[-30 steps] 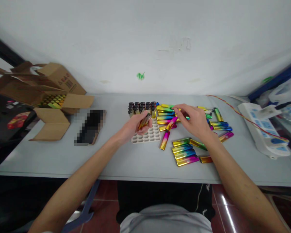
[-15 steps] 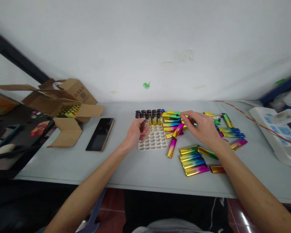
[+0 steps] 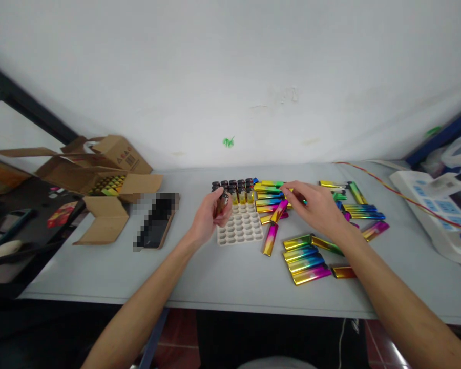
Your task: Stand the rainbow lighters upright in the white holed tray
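Observation:
My left hand (image 3: 210, 212) is closed around a lighter (image 3: 223, 202) with a metal top, held above the left side of a white honeycomb tray (image 3: 240, 229). Black-topped lighters (image 3: 241, 195) stand upright in the tray's back rows; the front cells show bare. Over a loose pile of shiny two-tone lighters (image 3: 269, 196), my right hand (image 3: 311, 205) has its thumb and fingers pinched together at the end of a green-and-yellow one. What lies between those fingertips is hidden. A pink-and-gold lighter (image 3: 270, 240) lies just right of the tray.
Several gradient lighters (image 3: 305, 260) lie side by side near the front. To the left are a phone (image 3: 157, 225), partly pixelated, and an open cardboard box (image 3: 138, 183) holding more lighters. A white power strip (image 3: 434, 220) and a red-yellow cord (image 3: 392, 184) are at the right.
The view has tipped slightly, so the table sits a little lower. My left hand has shifted slightly left with its lighter; my right hand stays at the pile.

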Demonstrator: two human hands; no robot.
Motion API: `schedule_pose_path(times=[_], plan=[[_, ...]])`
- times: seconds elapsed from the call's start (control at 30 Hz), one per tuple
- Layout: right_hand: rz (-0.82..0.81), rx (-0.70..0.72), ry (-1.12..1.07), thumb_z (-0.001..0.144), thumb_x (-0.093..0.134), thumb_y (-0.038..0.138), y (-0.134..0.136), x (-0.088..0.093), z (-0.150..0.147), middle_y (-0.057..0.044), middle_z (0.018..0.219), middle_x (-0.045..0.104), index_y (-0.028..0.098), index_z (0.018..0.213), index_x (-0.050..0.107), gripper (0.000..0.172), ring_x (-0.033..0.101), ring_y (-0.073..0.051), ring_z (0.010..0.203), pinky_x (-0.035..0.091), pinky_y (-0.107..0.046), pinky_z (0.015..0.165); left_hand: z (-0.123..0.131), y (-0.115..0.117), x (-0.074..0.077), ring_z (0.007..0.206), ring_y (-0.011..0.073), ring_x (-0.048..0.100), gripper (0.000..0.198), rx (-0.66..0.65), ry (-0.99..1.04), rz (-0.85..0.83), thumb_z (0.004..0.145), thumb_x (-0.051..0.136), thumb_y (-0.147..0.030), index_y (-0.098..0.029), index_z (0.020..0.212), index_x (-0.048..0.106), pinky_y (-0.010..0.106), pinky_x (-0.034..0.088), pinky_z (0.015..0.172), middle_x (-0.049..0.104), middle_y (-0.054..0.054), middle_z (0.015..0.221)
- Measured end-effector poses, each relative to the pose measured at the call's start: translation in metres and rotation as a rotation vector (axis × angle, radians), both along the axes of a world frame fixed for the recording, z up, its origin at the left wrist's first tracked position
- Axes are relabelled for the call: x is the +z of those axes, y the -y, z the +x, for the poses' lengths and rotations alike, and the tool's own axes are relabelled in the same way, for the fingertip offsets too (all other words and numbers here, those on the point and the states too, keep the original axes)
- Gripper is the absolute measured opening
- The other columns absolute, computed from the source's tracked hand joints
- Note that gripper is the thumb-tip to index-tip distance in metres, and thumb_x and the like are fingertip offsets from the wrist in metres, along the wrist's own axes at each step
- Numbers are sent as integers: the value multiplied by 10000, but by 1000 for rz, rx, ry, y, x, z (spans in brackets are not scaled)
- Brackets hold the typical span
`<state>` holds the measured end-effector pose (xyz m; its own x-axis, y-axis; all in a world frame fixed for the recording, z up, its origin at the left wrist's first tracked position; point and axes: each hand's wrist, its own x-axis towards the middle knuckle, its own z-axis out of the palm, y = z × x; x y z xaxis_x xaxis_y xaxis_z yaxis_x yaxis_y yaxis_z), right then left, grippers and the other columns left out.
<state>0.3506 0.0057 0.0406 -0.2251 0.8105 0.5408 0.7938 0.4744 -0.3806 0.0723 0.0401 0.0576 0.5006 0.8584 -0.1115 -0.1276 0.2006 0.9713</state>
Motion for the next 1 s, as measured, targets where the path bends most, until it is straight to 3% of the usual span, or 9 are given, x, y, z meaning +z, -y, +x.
schedule_pose_path(times=[0.27, 0.43, 0.53, 0.67, 0.77, 0.87, 1.0], plan=[[-12, 14, 24, 1072, 509, 291, 0, 0, -2, -66, 928, 788, 191, 1059, 698, 213, 695, -196, 702, 492, -322, 709, 2, -3, -6, 415, 67, 139, 471, 76, -55, 15, 851, 535, -530, -224, 534, 369, 197, 110, 412, 206, -75, 482], [-12, 9, 15, 1064, 518, 268, 1, 1, -3, -58, 886, 781, 190, 1057, 700, 198, 698, -200, 695, 486, -319, 694, 3, -1, -4, 412, 58, 161, 549, 31, -34, 13, 885, 540, -613, -215, 550, 365, 184, 140, 408, 209, -78, 491], [-26, 13, 9, 1063, 513, 261, 1, 2, -2, -70, 922, 790, 185, 1066, 703, 204, 716, -210, 729, 487, -324, 705, -2, -1, 2, 402, 60, 242, 545, 22, 36, 43, 905, 558, -695, -196, 694, 497, 176, 219, 406, 321, -75, 518], [-35, 16, 1, 1062, 514, 255, 1, 2, -2, -61, 916, 786, 189, 1073, 705, 203, 707, -205, 718, 478, -321, 701, -13, -5, 9, 457, 130, 498, 336, 162, 134, 334, 964, 633, -575, -253, 1025, 561, 219, 400, 419, 568, -46, 609], [-50, 14, 7, 1063, 515, 260, 1, 2, -2, -54, 880, 776, 186, 1080, 708, 207, 688, -199, 686, 465, -317, 676, -23, -10, 13, 697, 186, 691, 263, 322, 105, 626, 984, 656, -498, -244, 1042, 621, 312, 573, 607, 709, 23, 799], [-56, 15, 14, 1063, 513, 260, 2, 3, -2, -58, 881, 776, 179, 1085, 710, 214, 690, -200, 692, 462, -316, 671, -32, -15, 15, 856, 184, 706, 231, 410, -50, 815, 937, 740, -435, -204, 951, 745, 336, 596, 784, 724, 61, 931], [-55, 19, 1, 1065, 507, 265, 2, 5, -1, -64, 897, 784, 177, 1080, 711, 222, 702, -203, 720, 476, -317, 701, -42, -22, 13, 858, 195, 684, 184, 313, -229, 866, 855, 829, -369, -205, 933, 803, 330, 568, 762, 746, 78, 939]])
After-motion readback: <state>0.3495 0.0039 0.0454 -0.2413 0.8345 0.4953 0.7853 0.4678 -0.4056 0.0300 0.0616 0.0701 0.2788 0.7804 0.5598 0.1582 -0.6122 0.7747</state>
